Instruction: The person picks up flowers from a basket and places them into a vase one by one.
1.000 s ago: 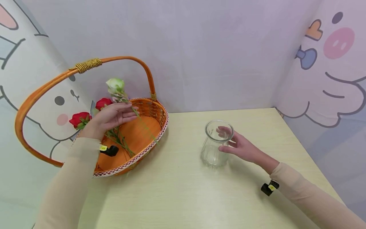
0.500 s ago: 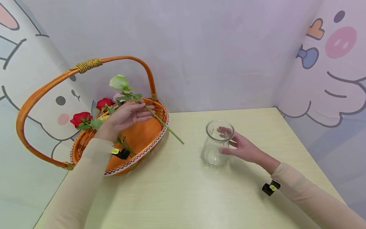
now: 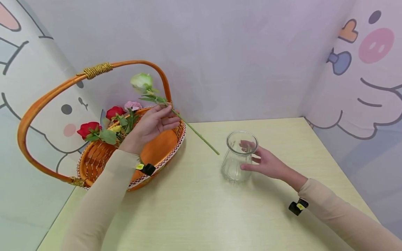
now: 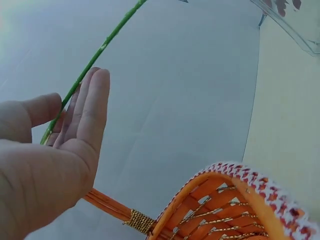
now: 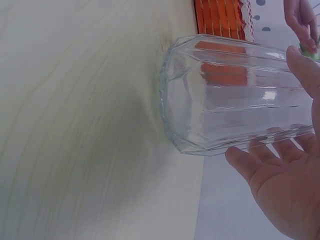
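Observation:
A white-green rose [image 3: 142, 82] is pinched by its stem between the thumb and fingers of my left hand [image 3: 152, 125], over the right part of the basket. Its bloom points up and left, while the bare stem end slants down right toward the vase. The left wrist view shows the green stem [image 4: 102, 47] crossing behind my thumb [image 4: 42, 110]. My right hand [image 3: 268, 165] holds the clear glass vase [image 3: 233, 169] from its right side, fingers behind and thumb in front. Upright, the vase [image 5: 230, 95] stands on the table.
An orange wicker basket [image 3: 164, 161] with a tall arched handle [image 3: 138, 62] stands at the left. Two red roses, one red rose [image 3: 89, 130] nearest, lie in it with a pink flower [image 3: 133, 105] and a yellow flower [image 3: 115, 129]. Cartoon-printed cloth [image 3: 238, 62] borders the table.
My left hand has carried the white-green rose rightward and slightly up, bringing its stem end out of the basket and close to the vase. The right hand and vase have stayed put.

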The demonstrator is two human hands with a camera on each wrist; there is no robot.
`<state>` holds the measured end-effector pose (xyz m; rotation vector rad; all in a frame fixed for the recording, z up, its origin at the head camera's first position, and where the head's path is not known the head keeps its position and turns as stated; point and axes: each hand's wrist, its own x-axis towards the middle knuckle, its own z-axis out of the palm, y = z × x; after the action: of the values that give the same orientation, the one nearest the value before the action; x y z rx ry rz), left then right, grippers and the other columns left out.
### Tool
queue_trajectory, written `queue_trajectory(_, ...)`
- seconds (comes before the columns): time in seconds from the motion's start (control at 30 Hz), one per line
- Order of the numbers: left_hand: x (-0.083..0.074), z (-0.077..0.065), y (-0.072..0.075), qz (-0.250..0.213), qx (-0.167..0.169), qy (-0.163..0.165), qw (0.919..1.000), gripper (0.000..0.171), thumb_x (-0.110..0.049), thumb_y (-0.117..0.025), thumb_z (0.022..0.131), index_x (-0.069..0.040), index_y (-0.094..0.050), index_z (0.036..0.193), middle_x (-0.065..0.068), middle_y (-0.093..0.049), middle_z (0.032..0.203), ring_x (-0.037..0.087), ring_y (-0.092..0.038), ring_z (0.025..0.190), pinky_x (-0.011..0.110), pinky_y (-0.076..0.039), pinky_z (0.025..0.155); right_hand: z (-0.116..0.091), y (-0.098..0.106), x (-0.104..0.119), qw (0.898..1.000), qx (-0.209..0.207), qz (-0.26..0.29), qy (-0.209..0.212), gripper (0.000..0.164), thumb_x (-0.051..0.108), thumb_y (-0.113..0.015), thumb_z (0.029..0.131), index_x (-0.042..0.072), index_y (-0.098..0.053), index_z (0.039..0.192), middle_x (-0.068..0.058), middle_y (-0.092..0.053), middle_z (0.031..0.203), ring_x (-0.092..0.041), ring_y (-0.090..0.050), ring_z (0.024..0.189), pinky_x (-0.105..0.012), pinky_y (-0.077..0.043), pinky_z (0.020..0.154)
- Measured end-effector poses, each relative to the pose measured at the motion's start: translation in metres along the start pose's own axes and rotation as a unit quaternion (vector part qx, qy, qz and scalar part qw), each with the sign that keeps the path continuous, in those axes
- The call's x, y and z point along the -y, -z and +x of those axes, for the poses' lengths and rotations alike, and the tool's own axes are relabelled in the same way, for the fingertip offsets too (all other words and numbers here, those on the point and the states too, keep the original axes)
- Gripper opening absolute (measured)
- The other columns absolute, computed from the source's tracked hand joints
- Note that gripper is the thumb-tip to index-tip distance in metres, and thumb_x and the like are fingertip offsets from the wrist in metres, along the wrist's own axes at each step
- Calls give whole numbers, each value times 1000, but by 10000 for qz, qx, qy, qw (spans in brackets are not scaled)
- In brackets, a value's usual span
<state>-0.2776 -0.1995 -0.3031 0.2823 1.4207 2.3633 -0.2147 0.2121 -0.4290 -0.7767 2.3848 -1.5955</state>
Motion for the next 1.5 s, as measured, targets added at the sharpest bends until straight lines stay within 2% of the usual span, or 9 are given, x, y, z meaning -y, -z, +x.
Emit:
queue_trajectory(0.23,8,10,-11,-455,-273,-303,9981,15,-8,-57,104,-4,-61,117,15,-73,104,27,-75,91,43,-58,88,1,-1,-2,10000,37,76,26,84,18,-84,86,7,-37,155,-21,-43,153,-34,-39,143,-55,-39,112)
queue_trajectory(0.4,10,15,-21,-419,-374,-403,9976,16,-7,-62,101,-2,-66,116,15,-73,105,27,-75,94,41,-59,86,1,-1,-2,10000,26,65,14,84,18,-84,86,9,-37,155,-16,-44,153,-33,-40,143,-53,-39,112)
queue_trajectory(0.6,15,19,-32,-208,-155,-464,9986,11,-4,-60,102,-2,-68,109,15,-73,105,28,-75,94,41,-58,87,0,0,-2,10000,22,55,1,82,18,-84,87,12,-38,155,-20,-43,153,-34,-39,143,-54,-38,112)
queue_trajectory(0.8,20,22,-42,136,25,-491,9987,12,-3,-58,103,-1,-67,110,15,-72,106,27,-75,93,39,-59,86,0,1,-3,9999,33,-22,-92,83,23,-84,87,19,-37,156,-15,-41,155,-37,-37,144,-52,-41,111)
queue_trajectory(1.2,27,36,-55,1026,299,-177,9941,20,-8,-60,103,4,-61,119,18,-69,113,32,-72,103,46,-58,89,0,1,-5,9999,41,47,84,83,18,-83,87,9,-37,155,-11,-44,154,-32,-39,143,-55,-38,113)
queue_trajectory(1.3,28,40,-57,1067,505,-94,9930,22,-10,-58,105,7,-60,120,23,-68,118,39,-68,110,48,-57,91,0,1,-5,10000,53,15,0,84,20,-83,87,12,-36,156,-10,-40,157,-33,-37,144,-54,-40,111)
queue_trajectory(1.4,28,43,-59,1105,879,-3,9900,28,-11,-53,107,11,-57,123,24,-68,118,40,-67,111,51,-56,92,0,2,-5,10000,50,11,-29,83,20,-83,87,15,-37,156,-9,-38,158,-31,-36,145,-53,-40,112)
queue_trajectory(1.5,27,46,-61,1140,1202,91,9861,27,-10,-51,107,10,-58,124,21,-70,117,39,-68,110,53,-55,92,0,1,-4,10000,63,36,-35,83,20,-83,87,17,-37,156,-7,-40,158,-30,-36,145,-51,-39,112)
